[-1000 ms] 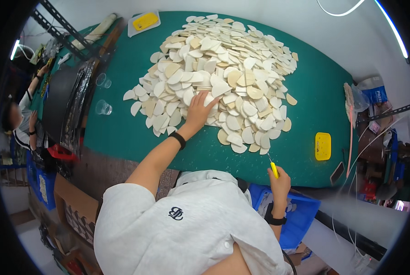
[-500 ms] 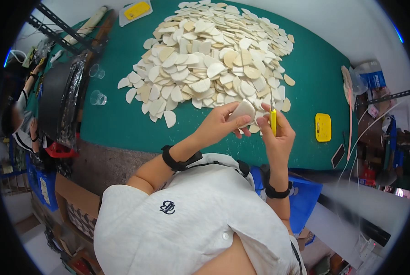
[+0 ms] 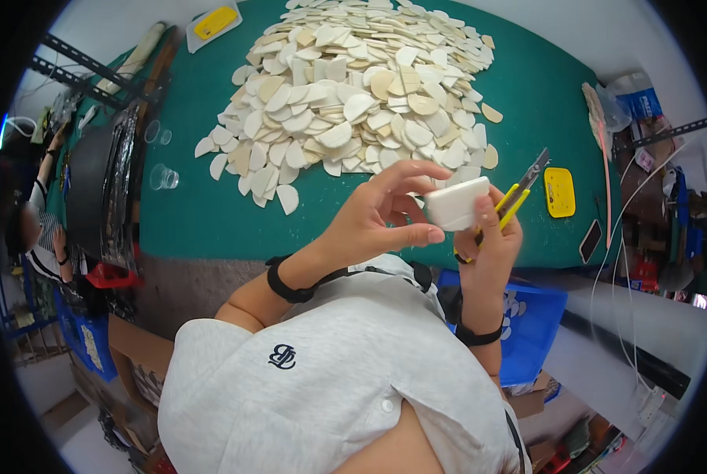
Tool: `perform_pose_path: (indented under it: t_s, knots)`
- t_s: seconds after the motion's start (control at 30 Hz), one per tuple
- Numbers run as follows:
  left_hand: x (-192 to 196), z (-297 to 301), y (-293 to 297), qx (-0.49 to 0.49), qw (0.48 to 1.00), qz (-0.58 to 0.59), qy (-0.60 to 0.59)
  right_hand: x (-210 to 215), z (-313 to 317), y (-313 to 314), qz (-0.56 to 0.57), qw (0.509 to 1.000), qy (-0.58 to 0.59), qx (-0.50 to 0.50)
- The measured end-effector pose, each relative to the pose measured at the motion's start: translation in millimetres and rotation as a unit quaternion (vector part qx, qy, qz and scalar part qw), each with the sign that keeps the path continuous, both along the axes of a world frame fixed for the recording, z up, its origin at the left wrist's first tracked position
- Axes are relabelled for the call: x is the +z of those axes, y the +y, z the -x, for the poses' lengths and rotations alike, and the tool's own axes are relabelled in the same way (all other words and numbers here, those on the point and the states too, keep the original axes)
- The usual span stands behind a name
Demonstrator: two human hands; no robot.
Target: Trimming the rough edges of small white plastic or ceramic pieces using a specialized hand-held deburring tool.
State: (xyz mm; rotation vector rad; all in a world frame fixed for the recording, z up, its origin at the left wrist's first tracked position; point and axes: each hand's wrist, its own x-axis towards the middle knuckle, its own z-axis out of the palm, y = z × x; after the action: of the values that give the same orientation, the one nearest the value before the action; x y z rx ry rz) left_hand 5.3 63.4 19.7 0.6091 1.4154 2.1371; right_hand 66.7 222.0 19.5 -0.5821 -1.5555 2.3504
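My right hand [image 3: 492, 241] is closed on a pale, half-round foam-like piece [image 3: 456, 204], its thumb pressing the piece's right side. Tucked into the same hand is a yellow utility knife [image 3: 514, 202], its metal blade slanting up and to the right, away from the piece. My left hand [image 3: 381, 212] curves around the left side of the piece with thumb and fingers apart; whether a fingertip touches it I cannot tell. Beyond both hands, a large heap of similar cream and white half-round pieces [image 3: 345, 103] covers the middle of the green table [image 3: 203, 225].
A yellow case [image 3: 559, 193] and a phone-like dark slab [image 3: 590, 241] lie to the right. Clear plastic cups [image 3: 164, 177] stand at the left. Below the table edge is a blue bin [image 3: 539, 324] with several pieces inside. Another person [image 3: 45, 225] is at the far left.
The white piece has passed from my left hand's grip into my right. The knife has tipped from upright toward the upper right, and my left fingers have spread. The view has shifted slightly.
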Motion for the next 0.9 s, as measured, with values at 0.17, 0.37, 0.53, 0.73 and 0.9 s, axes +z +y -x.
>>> perform_pose_path:
  t_s: [0.17,0.37,0.53,0.73,0.9]
  knots:
    - [4.0,0.7,1.0,-0.007,1.0,-0.01,0.002,-3.3,-0.4,4.8,0.116,0.99,-0.04,0.075]
    - [-0.4,-1.5,2.5,0.001,0.998,-0.06,0.0,-4.8,-2.4,-0.8,0.145,0.981,-0.037,0.121]
    - [-3.1,-3.6,4.0,-0.002,0.993,-0.105,-0.054,-9.7,-6.2,-2.9,0.16,0.977,-0.028,0.136]
    - [-3.1,-3.3,5.6,0.01,0.99,-0.109,-0.086,-7.4,-8.1,-7.1,0.162,0.976,-0.049,0.134]
    - [-3.9,-3.5,6.6,-0.003,0.993,-0.112,-0.047,-4.5,-6.7,-8.8,0.177,0.97,-0.051,0.157]
